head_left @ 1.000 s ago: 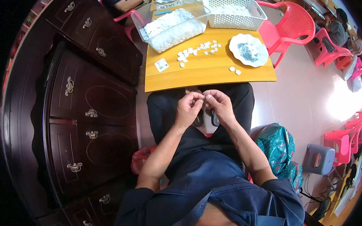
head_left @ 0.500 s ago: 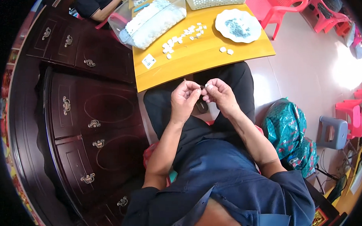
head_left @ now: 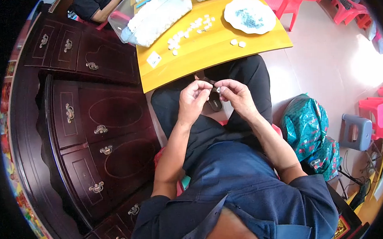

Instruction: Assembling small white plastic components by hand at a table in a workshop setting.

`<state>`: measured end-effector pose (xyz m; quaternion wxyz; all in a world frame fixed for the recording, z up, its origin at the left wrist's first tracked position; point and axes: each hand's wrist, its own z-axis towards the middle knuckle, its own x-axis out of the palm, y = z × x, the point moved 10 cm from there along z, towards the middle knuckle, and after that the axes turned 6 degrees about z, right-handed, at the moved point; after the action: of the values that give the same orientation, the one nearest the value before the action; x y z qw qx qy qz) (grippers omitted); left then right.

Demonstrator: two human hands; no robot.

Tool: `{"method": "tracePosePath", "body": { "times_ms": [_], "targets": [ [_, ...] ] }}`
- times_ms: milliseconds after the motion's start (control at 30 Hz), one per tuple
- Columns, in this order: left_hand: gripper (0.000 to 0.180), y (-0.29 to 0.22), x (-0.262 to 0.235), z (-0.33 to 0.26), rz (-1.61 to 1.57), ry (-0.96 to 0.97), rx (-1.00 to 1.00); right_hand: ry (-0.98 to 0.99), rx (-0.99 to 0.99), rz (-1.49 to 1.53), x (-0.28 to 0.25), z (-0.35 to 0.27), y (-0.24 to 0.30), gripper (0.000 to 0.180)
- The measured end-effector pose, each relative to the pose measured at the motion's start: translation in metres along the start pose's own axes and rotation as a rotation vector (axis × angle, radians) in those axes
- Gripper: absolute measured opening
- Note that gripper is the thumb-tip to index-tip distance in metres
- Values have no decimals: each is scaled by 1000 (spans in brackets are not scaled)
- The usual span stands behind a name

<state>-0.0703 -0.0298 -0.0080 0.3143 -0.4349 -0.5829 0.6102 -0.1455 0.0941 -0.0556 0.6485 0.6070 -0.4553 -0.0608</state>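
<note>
Both my hands meet above my lap, just short of the table's front edge. My right hand [head_left: 238, 99] pinches a small white piece [head_left: 218, 90] between thumb and forefinger; its exact kind is too small to tell. Close beside it, my left hand [head_left: 192, 103] has thumb and forefinger pressed together, and whatever they hold is too small to make out. On the yellow table [head_left: 206, 55] lie several small white pieces [head_left: 175, 41] in a loose row, and two white pieces [head_left: 237, 43] sit apart at the right.
A scalloped white plate [head_left: 269, 16] holding bluish bits stands at the table's right. Behind the row is a clear plastic bin [head_left: 120, 21] of white pieces. A dark wooden cabinet [head_left: 110, 101] lines my left. Green bags [head_left: 303, 122] and a grey stool [head_left: 357, 130] are at right.
My fingertips have drawn slightly apart, and the white piece in my right hand shows more plainly. The table has shifted a little upward in the picture.
</note>
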Motion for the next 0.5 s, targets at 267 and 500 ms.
{"method": "tracePosePath", "body": {
  "times_ms": [267,500],
  "targets": [
    [16,-7,1,8,191,104,46,52,-74,-77,6,4,1,17],
    [18,-6,7,11,285,164,35,32,-79,-93,4,4,-3,15]
  ]
}}
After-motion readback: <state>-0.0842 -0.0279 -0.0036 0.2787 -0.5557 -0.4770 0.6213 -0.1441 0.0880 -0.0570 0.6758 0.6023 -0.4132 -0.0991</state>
